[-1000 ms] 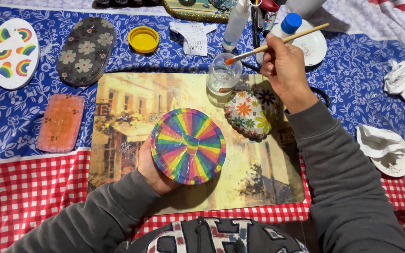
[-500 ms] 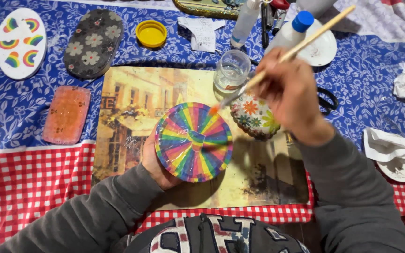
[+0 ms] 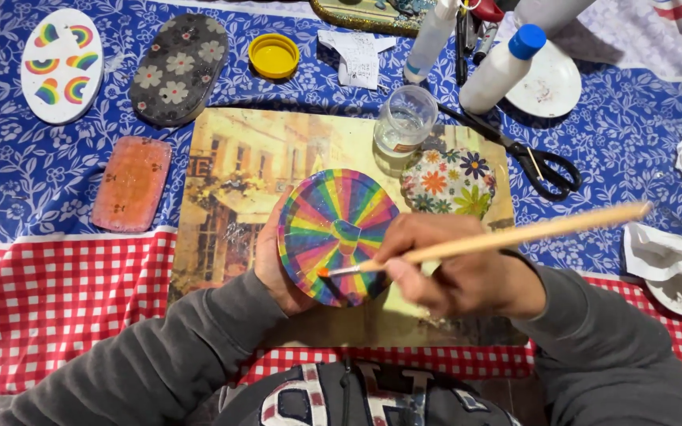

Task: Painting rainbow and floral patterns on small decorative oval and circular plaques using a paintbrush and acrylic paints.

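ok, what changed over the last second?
The right hand carried the brush from the water glass down to the rainbow disc; its tip now sits on the disc's lower edge. The left hand still holds the disc.

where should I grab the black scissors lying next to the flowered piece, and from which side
Probably by the black loop handles of the scissors, coming from the right. They lie flat on the blue cloth with the handles open to that side, while the blades run up-left under the white bottle, beside the glass cup.

Left hand [image 3: 274, 264] cupped, right hand [image 3: 455, 272] pinched (fingers [image 3: 392, 251] closed).
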